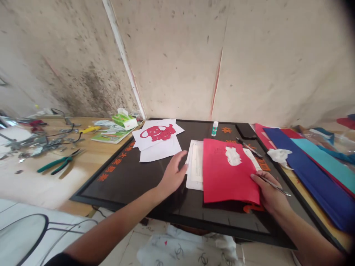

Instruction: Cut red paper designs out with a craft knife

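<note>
My left hand (173, 173) lies open on the black framed board (133, 184), its fingertips at the edge of a stack of white printed sheets (196, 164). My right hand (269, 194) grips a slim metal craft knife (276, 186) and rests on the corner of a red paper sheet (227, 177) with a white patch cut or stuck at its middle. Farther up the board, a red paper-cut dog (158, 133) lies on white sheets. A second metal knife (249, 147) lies beyond the red sheet.
A glue stick (215, 128) and a black phone (245, 131) stand at the board's far edge. Blue and teal paper sheets (313, 170) and a crumpled tissue (279, 156) lie right. On the wooden table left are green pliers (59, 162), metal scraps (36, 144), and a tissue box (124, 119).
</note>
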The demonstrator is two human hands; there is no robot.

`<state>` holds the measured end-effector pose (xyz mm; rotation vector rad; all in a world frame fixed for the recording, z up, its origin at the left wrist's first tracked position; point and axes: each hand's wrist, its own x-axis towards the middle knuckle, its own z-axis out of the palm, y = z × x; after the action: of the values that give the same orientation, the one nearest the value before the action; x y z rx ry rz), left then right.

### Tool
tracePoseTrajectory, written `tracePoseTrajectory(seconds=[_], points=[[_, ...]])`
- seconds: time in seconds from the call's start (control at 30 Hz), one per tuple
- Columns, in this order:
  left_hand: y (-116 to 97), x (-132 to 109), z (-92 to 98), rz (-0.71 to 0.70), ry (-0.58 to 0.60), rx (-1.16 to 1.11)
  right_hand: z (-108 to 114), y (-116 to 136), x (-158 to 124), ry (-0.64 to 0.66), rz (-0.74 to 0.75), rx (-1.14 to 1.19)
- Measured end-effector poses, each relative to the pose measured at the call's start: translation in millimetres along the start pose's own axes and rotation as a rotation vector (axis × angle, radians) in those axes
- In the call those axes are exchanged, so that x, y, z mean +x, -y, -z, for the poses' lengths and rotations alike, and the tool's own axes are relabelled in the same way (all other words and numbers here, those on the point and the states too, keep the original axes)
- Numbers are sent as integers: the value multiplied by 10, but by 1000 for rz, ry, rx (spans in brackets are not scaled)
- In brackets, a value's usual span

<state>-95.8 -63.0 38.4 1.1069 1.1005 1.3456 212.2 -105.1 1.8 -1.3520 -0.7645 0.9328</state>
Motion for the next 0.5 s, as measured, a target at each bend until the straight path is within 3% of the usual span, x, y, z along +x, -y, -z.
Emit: tracePoseTrajectory(seconds=[0.1,0.2,0.27,0.37,0.43,0.5], points=[[25,160,-264,-131,280,166,98,1,50,91,-2,-234],[226,198,-516,-175,490,283,258,83,119,212,236,-635],[420,184,-599,-198,577,366,384,197,163,166,419,-913],[650,154,-598,-365,720,642,461,456,198,-11,558,-1211],[705,151,-569,-498,773,815,344,630,232,-32,560,-1112],[690,167,-558,-561,799,918,77,731,317,52,381,-806]])
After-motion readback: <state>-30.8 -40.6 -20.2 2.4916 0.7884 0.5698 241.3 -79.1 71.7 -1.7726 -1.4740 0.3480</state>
